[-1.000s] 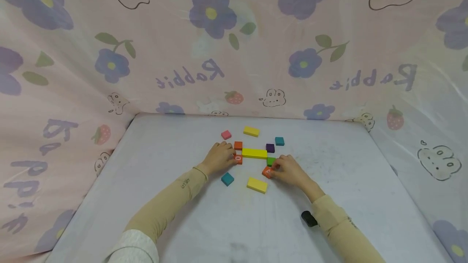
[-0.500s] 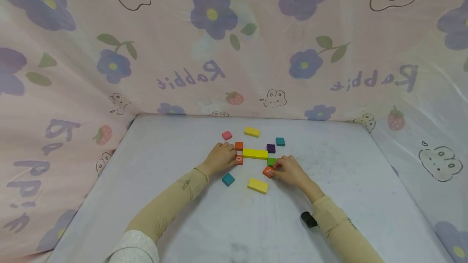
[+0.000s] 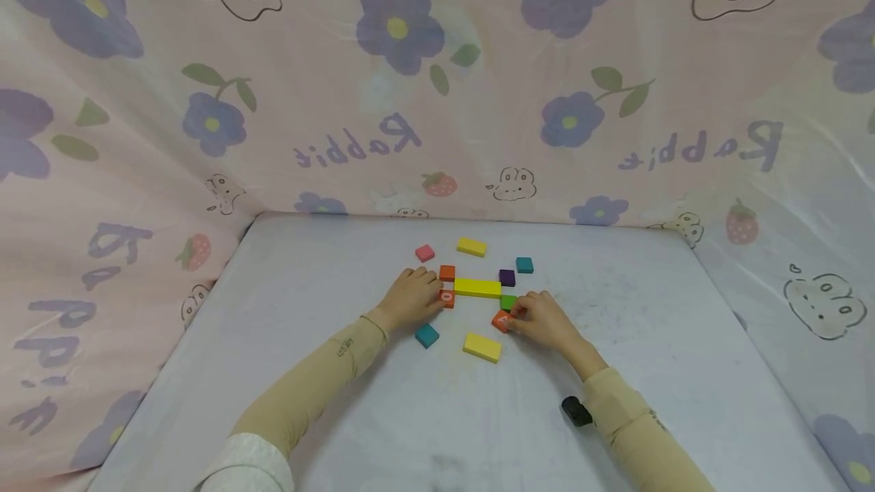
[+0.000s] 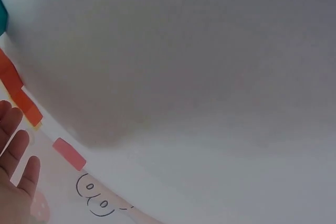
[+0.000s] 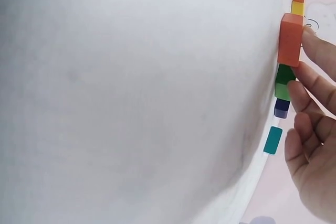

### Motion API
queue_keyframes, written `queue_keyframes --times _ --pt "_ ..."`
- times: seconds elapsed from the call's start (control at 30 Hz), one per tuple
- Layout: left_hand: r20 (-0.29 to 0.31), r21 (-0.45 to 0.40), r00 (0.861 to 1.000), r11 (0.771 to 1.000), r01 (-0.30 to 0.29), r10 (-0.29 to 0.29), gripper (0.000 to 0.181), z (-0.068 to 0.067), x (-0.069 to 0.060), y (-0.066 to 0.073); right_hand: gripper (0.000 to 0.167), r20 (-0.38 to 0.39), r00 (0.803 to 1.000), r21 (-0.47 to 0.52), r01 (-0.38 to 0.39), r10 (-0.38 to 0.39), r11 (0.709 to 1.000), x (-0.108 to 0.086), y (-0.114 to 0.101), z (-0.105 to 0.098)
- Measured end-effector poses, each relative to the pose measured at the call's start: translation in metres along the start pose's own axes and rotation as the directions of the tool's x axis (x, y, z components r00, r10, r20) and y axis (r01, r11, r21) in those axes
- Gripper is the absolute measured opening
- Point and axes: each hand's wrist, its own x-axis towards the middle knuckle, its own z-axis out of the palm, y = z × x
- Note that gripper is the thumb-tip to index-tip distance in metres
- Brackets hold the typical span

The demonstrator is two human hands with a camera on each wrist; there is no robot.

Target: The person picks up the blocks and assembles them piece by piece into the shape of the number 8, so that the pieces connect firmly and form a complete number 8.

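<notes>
In the head view my left hand (image 3: 409, 298) pinches an orange block with a round white mark (image 3: 447, 298), thumb and a finger at its left edges. Other fingers of that hand spread loosely in the left wrist view. A plain orange block (image 3: 447, 273) lies just behind. My right hand (image 3: 544, 320) pinches an orange block with a white letter (image 3: 502, 320), turned askew; thumb and fingertip meet it in the right wrist view. A green block (image 3: 509, 302) touches or nearly touches my right fingers. A long yellow block (image 3: 477, 288) lies between the two hands, a purple block (image 3: 506, 278) by its right end.
Around these lie a pink block (image 3: 424, 253), a yellow block (image 3: 472, 247), a teal block (image 3: 524, 265), another teal block (image 3: 427, 335) and a front yellow block (image 3: 481, 348). A black object (image 3: 576, 411) lies by the right sleeve. Patterned cloth (image 3: 437, 97) walls the white table (image 3: 328, 431).
The blocks keep their places; the whole head view has shifted very slightly. Both hands stay on the same orange blocks.
</notes>
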Motion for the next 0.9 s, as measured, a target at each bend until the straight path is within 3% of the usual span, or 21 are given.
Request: queue_keyframes --times 0.23,0.53,0.8,0.9 --pt "0.007 -0.066 1.000 0.998 0.003 -0.003 0.033 -0.008 -0.010 -0.001 0.020 -0.007 1.000 -0.001 -0.008 0.008 1.000 -0.001 -0.001 -0.001" --pt "0.038 -0.077 0.992 0.990 -0.116 0.119 0.039 -0.013 -0.033 -0.002 0.020 -0.003 0.999 0.010 -0.032 0.032 0.999 -0.001 -0.001 0.000" --pt "0.046 -0.145 0.998 0.988 -0.044 0.051 0.045 -0.014 -0.052 0.000 0.019 -0.001 0.999 0.036 -0.044 0.044 0.998 -0.001 -0.002 0.002" --pt "0.048 -0.134 0.999 0.991 -0.017 0.023 0.043 -0.012 -0.057 0.001 0.019 0.001 0.999 0.043 -0.040 0.040 0.998 -0.001 -0.002 0.001"
